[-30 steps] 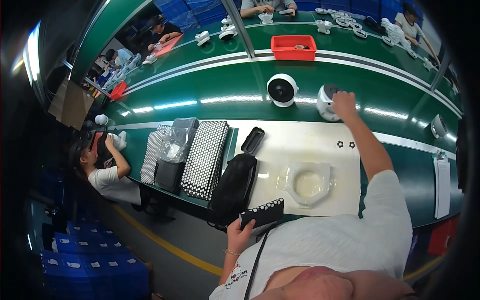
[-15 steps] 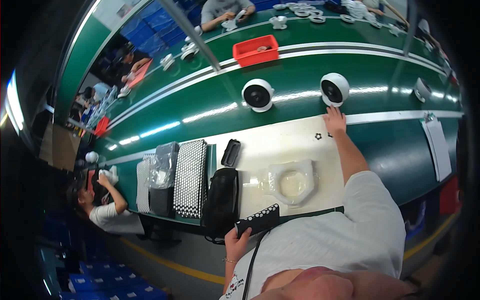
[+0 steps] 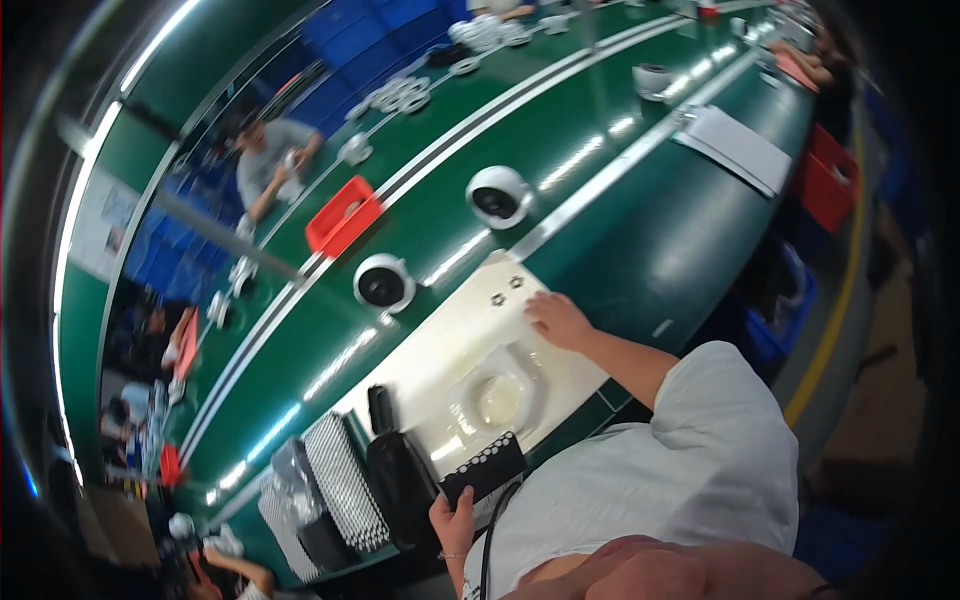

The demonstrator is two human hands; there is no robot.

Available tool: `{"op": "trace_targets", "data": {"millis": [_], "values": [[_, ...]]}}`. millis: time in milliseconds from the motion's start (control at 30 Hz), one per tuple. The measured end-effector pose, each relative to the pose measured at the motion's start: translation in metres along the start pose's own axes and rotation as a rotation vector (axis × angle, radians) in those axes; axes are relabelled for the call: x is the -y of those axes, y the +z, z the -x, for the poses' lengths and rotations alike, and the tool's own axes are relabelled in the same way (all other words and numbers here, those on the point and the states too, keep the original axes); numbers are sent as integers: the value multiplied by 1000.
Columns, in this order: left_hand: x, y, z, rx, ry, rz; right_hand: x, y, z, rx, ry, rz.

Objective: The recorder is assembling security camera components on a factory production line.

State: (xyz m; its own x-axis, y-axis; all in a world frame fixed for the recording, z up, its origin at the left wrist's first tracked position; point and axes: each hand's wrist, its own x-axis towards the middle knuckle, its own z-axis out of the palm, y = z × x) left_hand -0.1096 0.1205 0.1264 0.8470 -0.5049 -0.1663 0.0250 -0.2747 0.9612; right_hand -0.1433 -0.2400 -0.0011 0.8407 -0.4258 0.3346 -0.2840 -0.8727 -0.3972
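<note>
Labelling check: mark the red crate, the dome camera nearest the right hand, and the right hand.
red crate [image 3: 343, 216], head view, on its rim.
dome camera [image 3: 497, 195], head view, on its white housing.
right hand [image 3: 556, 320], head view, on the back of the hand.

The counter [image 3: 620, 270] is dark green and shiny, with pale stripes running along it. A white mat [image 3: 470, 345] lies on it. Two round cameras [image 3: 497, 195] are white with black fronts. The crate [image 3: 343, 217] behind them is bright red. A tray [image 3: 345, 482] has a black and white dotted pattern. The small tray [image 3: 484, 467] at the left hand [image 3: 455, 520] is black with pale dots. The person's shirt [image 3: 660, 480] is white. Far boxes are blue.
</note>
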Motion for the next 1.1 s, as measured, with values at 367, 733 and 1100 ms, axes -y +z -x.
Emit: {"op": "trace_targets", "data": {"millis": [367,733,1100], "values": [[39,-69,-135,-180,43,156,9,-41,123,-167,160,-74],[72,-42,-90,-246,556,-1000,33,-47,168,-426,177,84],[57,-113,-34,-223,123,-1177,38,-47,167,-460,168,145]]}}
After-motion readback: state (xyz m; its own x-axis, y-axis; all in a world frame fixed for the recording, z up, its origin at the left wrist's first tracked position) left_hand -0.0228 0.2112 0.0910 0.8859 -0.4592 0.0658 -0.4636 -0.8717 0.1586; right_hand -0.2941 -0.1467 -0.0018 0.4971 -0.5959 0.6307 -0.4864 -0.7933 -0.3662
